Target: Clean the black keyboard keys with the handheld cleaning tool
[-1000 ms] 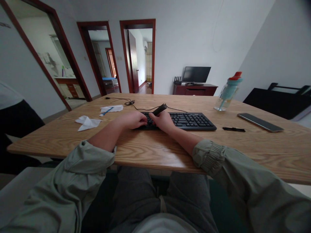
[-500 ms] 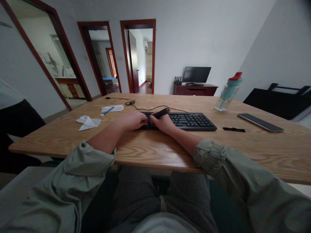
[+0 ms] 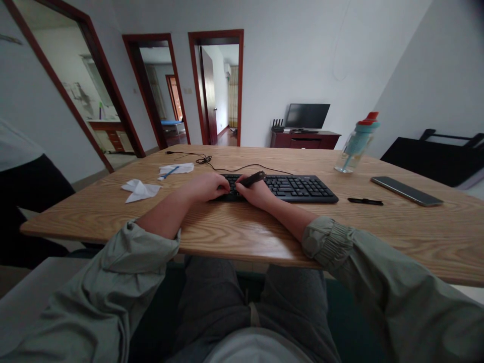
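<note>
A black keyboard [image 3: 298, 188] lies flat on the wooden table in front of me. At its left end rests my left hand [image 3: 207, 186], with curled fingers gripping the keyboard's edge; the fingertips are partly hidden. My right hand [image 3: 257, 193] is closed round a thick, dark, stick-like tool [image 3: 252, 179], leaning over the left part of the keys. The tool's upper end points up and right, and its lower end is hidden by the fingers, so its exact kind does not show.
Crumpled white tissue [image 3: 140, 190] and a flat tissue [image 3: 185, 168] with a blue stick [image 3: 168, 173] lie left. The keyboard cable [image 3: 242, 169] runs behind. To the right are a black pen-like object [image 3: 365, 201], a phone [image 3: 406, 191] and a water bottle [image 3: 355, 146].
The fingertips of my left hand and the thumb of my right hand have shifted slightly over the keys. The dark tool stays in my right hand, a little lower. The view has turned slightly.
</note>
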Available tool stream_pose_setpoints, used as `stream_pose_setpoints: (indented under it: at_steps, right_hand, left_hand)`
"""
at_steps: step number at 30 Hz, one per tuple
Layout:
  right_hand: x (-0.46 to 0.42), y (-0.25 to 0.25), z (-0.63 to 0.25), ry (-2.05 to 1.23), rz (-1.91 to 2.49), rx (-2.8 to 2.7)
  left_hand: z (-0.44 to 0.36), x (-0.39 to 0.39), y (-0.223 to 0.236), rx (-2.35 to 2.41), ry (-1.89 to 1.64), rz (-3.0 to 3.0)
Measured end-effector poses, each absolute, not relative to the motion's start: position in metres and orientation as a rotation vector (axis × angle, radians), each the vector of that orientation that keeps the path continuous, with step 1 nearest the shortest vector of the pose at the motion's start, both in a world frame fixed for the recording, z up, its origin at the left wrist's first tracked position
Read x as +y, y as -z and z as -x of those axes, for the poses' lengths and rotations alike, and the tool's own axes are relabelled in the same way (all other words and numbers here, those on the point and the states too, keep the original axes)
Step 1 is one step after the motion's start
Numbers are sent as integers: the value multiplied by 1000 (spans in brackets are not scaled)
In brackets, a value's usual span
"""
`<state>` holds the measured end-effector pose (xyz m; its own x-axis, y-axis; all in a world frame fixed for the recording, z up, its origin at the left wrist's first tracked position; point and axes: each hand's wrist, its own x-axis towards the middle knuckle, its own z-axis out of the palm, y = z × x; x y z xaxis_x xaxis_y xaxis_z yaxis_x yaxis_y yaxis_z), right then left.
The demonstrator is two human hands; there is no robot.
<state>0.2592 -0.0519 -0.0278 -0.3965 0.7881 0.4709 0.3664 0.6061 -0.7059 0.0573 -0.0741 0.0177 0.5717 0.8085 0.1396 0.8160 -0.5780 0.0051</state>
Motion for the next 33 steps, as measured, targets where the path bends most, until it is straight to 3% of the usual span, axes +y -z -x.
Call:
stream_pose_setpoints:
  at_steps: [18,27,33]
  right_hand:
    - [-48,28,-254,-441,791,-2079]
    - [-46,32,-256,-712,834,-1974]
    - [-53,33,-260,-586,793,-2059]
  left_hand:
    - [-59,-77,-9,-1183,125,2627]
    - [-63,-80,-6,-1179,161,2579]
    - [-63,-80,0,-1083,146,2545]
